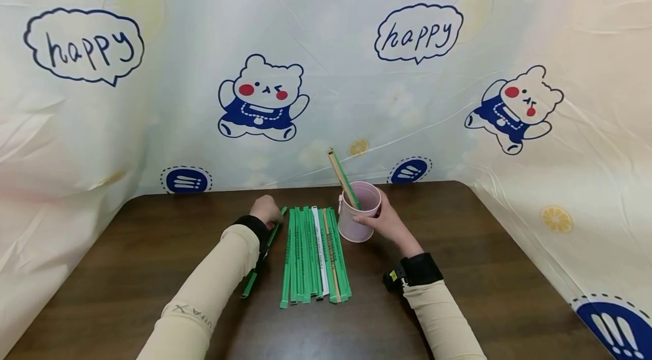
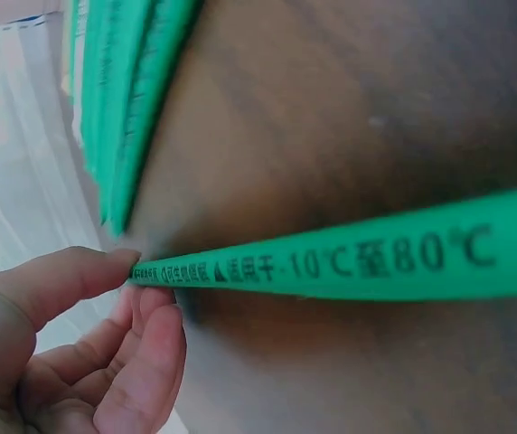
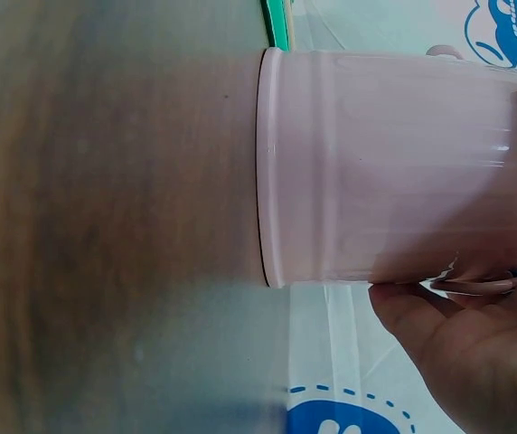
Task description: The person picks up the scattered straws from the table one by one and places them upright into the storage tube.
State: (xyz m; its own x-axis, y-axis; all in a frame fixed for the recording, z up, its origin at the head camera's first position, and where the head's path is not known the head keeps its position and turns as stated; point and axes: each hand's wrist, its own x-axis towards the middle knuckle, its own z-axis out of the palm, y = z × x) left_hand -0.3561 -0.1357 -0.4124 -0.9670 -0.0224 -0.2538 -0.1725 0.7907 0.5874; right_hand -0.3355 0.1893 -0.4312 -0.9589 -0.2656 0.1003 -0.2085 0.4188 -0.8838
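At a dark wooden table (image 1: 458,269), a person's left hand (image 1: 266,210) pinches the far tip of a single green-sleeved chopstick pack (image 1: 261,261), thumb and fingertips (image 2: 105,271) closing on its end; the wrist view shows printed characters and "-10°C至80°C" along the sleeve. That pack lies on the tabletop at about 9 o'clock from a row of similar green packs (image 1: 313,255), just beside the row but apart from it, running toward the person under the forearm. The row lies side by side at the table's centre, one white sleeve among the green.

The right hand (image 1: 386,221) grasps a pale pink cup (image 1: 358,218), fingers and thumb wrapped round its wall near the rim. The cup stands upright on the table, just at 3 o'clock from the far end of the row. One pack (image 1: 342,178) stands tilted inside it, leaning toward 11 o'clock, its top end well above the rim.

A plastic sheet (image 1: 326,65) printed with cartoon bears and "happy" speech bubbles backs the table.
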